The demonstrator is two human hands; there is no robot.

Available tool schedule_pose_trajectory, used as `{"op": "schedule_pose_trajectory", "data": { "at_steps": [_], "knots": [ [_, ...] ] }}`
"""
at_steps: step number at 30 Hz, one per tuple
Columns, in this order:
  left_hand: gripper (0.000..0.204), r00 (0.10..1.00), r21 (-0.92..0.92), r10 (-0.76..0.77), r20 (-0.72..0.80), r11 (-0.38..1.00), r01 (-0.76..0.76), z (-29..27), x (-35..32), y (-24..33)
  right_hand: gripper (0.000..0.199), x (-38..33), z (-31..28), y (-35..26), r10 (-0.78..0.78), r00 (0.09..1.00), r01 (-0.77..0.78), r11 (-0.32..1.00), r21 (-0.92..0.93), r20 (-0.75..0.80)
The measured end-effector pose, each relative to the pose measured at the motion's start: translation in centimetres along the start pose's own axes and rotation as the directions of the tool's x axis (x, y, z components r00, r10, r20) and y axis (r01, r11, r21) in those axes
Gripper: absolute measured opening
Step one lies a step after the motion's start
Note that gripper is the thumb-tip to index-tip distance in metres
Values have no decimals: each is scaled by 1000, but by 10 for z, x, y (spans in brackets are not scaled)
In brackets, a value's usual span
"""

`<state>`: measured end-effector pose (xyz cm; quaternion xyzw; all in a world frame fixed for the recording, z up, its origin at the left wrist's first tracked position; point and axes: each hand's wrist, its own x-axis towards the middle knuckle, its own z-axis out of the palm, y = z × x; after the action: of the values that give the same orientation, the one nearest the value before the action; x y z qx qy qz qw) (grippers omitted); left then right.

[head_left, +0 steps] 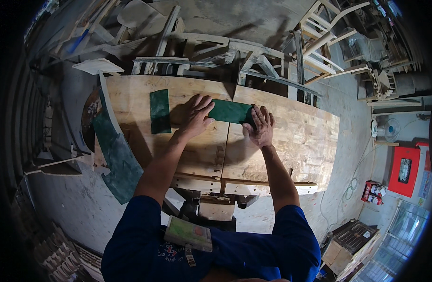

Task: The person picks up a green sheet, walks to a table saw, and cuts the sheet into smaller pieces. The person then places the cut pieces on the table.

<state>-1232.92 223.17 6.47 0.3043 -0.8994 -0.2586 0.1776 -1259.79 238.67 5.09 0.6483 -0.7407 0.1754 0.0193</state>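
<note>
A dark green rectangular strip that looks like sandpaper (230, 111) lies crosswise on the wooden workbench top (291, 141). My left hand (197, 116) holds its left end, fingers along the top edge and thumb near the bottom edge. At the other end, my right hand (260, 124) has its fingers over the strip and its thumb at the lower edge. The undersides of both hands are hidden. Left of my left hand, apart from it, rests a second green piece (160, 111). A larger, curling green sheet (119, 160) hangs over the bench's left end.
Wooden frames (267, 66) stand behind the bench, and chair-like frames (326, 44) at the far right. To the right are a fan (391, 129), a red wall cabinet (404, 171) and fire extinguishers (374, 192). A wooden crate (350, 244) sits at the near right.
</note>
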Motion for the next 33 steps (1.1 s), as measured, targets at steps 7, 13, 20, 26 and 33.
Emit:
{"op": "schedule_pose_trajectory", "data": {
  "at_steps": [7,13,20,26,33],
  "knots": [
    [61,999,14,-12,-29,1000,13,1,-2,2,74,1,1,-1,-8,1000,8,1000,-17,9],
    [61,997,14,-69,28,998,69,0,-2,6,74,0,1,-1,-5,1000,5,1000,0,4],
    [61,996,-8,-85,17,996,85,3,-7,7,74,-1,0,-3,-26,1000,26,999,-26,-10],
    [61,998,22,-70,-4,997,70,1,-10,11,73,-3,-1,-4,-36,999,35,999,-17,-28],
    [63,1000,78,8,-24,997,-6,2,-8,13,72,-8,-3,-1,-47,998,45,998,-33,-36]
  ]
}}
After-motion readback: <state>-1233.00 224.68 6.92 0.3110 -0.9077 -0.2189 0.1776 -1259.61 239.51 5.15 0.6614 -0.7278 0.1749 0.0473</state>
